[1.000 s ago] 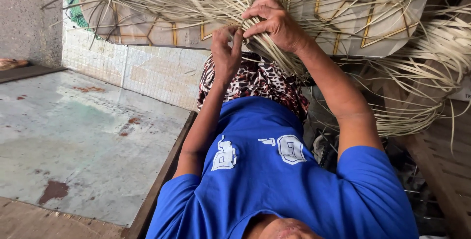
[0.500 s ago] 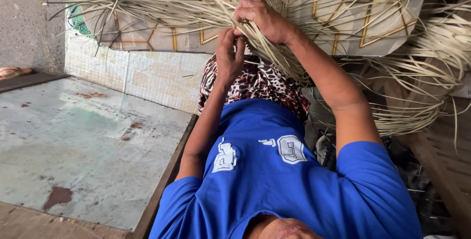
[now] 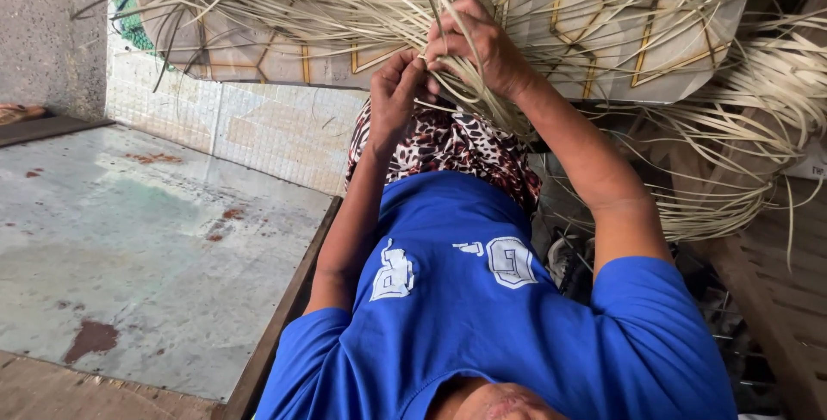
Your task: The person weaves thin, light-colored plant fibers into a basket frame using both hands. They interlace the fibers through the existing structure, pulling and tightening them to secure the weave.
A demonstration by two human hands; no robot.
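While both of my hands sit close together near the top of the view, the bundle of pale straw strips (image 3: 482, 97) runs right between them. My right hand (image 3: 478, 45) lies higher, its fingers curled and closed over a cluster of those strips, knuckles toward the camera. My left hand (image 3: 394, 93) is just below and beside it, fingers bent inward with the tips pinched on a few thin strips where the two hands meet. The gathered part of the bundle passes under my right palm and slants down past the wrist, so the strips are clamped by both hands, touching the fingers rather than lying apart from them.

Loose ends of the same straw fan out leftward and upward from my grip, across a pale cushion with a yellow hexagon pattern (image 3: 655, 32). More looped straw (image 3: 749, 153) hangs to the right, well apart from my fingers. Beneath my hands I see a leopard-print cloth (image 3: 448, 149) and below that my blue shirt (image 3: 482, 317). To the left lies a worn greenish floor slab (image 3: 129, 248), bordered by a dark wooden edge (image 3: 284, 317). I can make out no container holding the straw; whether the dark clutter (image 3: 732, 342) at lower right sits in one I cannot tell.
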